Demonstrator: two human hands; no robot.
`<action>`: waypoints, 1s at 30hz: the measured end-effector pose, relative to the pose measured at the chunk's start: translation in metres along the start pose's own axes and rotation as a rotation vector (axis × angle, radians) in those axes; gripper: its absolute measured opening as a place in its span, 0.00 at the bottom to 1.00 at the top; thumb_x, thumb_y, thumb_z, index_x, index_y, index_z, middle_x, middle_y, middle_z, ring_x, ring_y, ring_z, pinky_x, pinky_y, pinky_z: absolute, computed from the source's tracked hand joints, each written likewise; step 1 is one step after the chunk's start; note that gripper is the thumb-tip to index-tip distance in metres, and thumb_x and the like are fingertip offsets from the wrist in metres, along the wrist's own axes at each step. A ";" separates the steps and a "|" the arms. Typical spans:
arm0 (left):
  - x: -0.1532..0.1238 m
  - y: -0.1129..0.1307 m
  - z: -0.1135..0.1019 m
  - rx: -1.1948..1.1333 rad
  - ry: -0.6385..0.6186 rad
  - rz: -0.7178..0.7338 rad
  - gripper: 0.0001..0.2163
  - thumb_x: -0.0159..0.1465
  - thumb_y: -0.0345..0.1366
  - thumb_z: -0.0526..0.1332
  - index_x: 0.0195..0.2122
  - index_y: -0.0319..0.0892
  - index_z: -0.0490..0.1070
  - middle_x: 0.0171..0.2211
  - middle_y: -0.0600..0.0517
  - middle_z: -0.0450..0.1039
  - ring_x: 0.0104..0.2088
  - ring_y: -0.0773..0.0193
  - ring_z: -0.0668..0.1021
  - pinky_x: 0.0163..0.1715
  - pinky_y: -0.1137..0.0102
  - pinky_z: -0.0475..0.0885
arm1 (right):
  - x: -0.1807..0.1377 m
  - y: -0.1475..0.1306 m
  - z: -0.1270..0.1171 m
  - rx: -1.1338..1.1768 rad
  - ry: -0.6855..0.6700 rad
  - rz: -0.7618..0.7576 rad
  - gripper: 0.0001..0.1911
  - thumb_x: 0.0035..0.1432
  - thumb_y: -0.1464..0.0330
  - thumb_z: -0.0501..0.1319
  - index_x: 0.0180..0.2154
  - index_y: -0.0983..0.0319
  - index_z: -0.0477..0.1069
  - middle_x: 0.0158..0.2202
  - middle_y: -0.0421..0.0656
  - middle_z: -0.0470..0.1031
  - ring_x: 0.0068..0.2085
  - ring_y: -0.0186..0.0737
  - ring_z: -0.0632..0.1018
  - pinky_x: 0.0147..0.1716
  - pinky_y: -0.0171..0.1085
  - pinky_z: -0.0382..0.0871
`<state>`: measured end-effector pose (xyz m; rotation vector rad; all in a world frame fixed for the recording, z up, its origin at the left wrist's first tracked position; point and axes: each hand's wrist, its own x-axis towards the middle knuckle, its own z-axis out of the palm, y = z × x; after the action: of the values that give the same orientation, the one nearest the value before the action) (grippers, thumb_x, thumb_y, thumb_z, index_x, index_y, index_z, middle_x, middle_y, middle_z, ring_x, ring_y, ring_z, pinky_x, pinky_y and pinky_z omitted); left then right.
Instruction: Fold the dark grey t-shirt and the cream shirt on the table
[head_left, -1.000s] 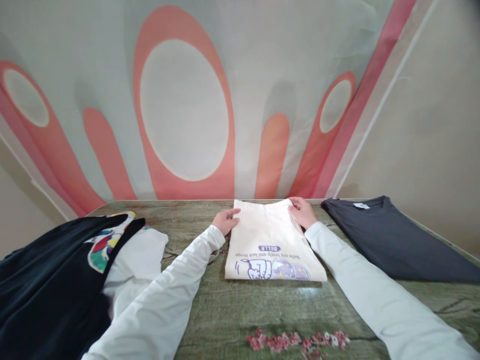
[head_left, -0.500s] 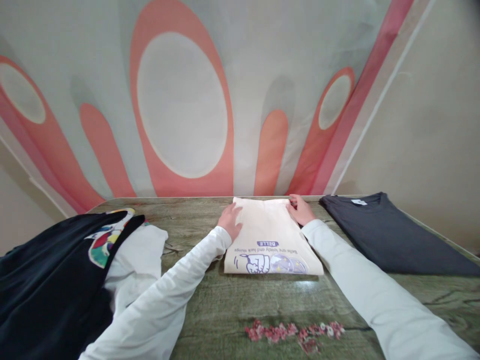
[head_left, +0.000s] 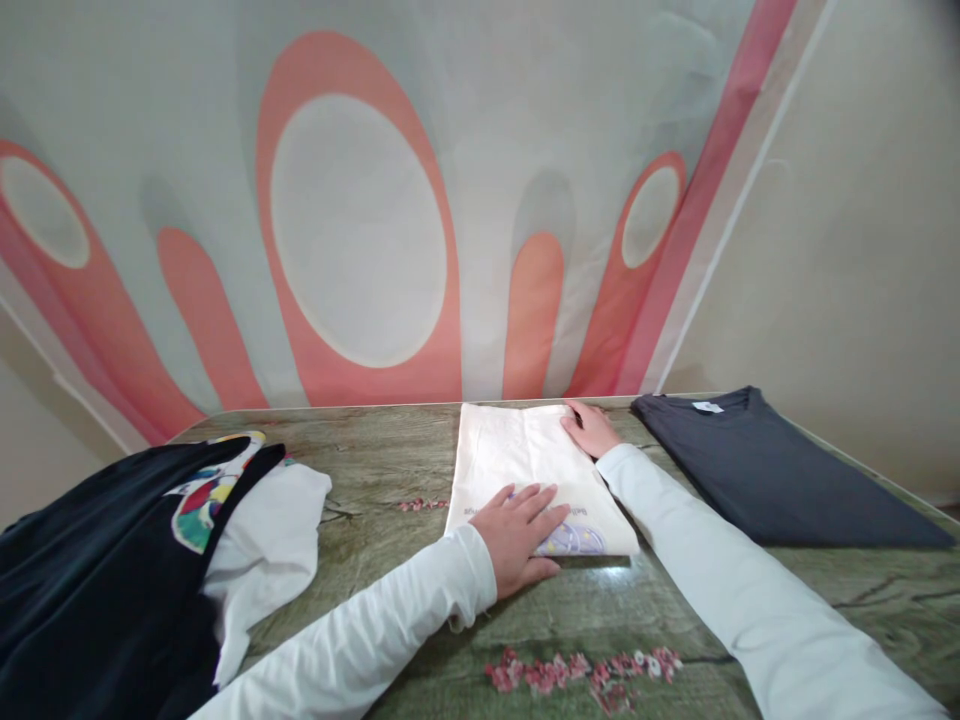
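A folded cream T-shirt (head_left: 517, 455) with a purple print lies in the middle of the green wood-grain table (head_left: 390, 460). My left hand (head_left: 517, 535) lies flat on the shirt's near edge, fingers spread, covering part of the print. At the shirt's far right corner rests my right hand (head_left: 591, 430), fingers together and pressing on the cloth. Both arms wear white long sleeves.
A folded dark grey T-shirt (head_left: 772, 470) lies at the right of the table. On the left sits a heap of black clothing with a colourful print (head_left: 112, 540) over a white garment (head_left: 270, 540). Behind the table hangs a grey and coral patterned cloth (head_left: 360, 230).
My left hand has come from the shirt's far left edge back to its near edge and now lies flat on the print. The right hand stays at the far right corner.
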<state>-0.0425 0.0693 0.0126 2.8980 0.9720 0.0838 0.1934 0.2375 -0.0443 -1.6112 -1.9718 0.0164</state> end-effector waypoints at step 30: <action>-0.052 -0.056 -0.012 0.281 0.150 -0.291 0.20 0.63 0.36 0.46 0.56 0.41 0.57 0.57 0.46 0.57 0.57 0.56 0.59 0.55 0.56 0.50 | -0.009 0.013 -0.008 0.002 0.003 0.026 0.16 0.48 0.55 0.55 0.23 0.60 0.70 0.29 0.43 0.71 0.33 0.40 0.70 0.35 0.38 0.60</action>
<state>-0.1183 0.0834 0.0178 2.9881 1.5352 0.1586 0.2090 0.2297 -0.0463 -1.6347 -1.9480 0.0266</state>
